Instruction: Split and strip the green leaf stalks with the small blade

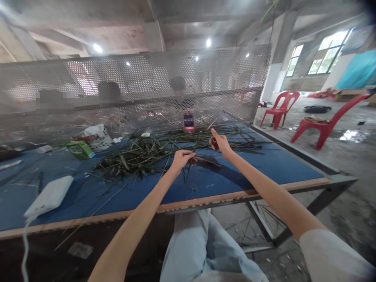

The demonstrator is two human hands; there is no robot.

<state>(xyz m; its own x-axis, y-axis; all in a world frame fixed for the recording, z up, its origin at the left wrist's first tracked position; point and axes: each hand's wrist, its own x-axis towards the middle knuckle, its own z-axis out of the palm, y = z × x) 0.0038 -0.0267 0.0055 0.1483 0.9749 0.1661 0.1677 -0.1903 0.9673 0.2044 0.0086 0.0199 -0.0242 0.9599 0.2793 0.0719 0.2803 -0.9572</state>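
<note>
My left hand (pixel 183 159) is closed in a pinch above the blue table. From its fingertips a thin brown stick (pixel 210 161) points right, and narrow green strips (pixel 186 174) show just below them. My right hand (pixel 220 143) is raised a little farther right, fingers curled and thumb up; anything inside the curl is hidden. Beyond both hands spreads a heap of long green leaves and stems (pixel 138 154), thickest to the left. A short pale strip (pixel 210 124) sticks up behind my right hand.
On the blue tabletop (pixel 167 192) lie a white power bank (pixel 51 196) with a cable, a green box (pixel 80 149) and crumpled plastic (pixel 98 137). A phone (pixel 188 121) stands before a perforated metal screen (pixel 141 86). Red chairs (pixel 319 125) are at right; people sit beyond the screen.
</note>
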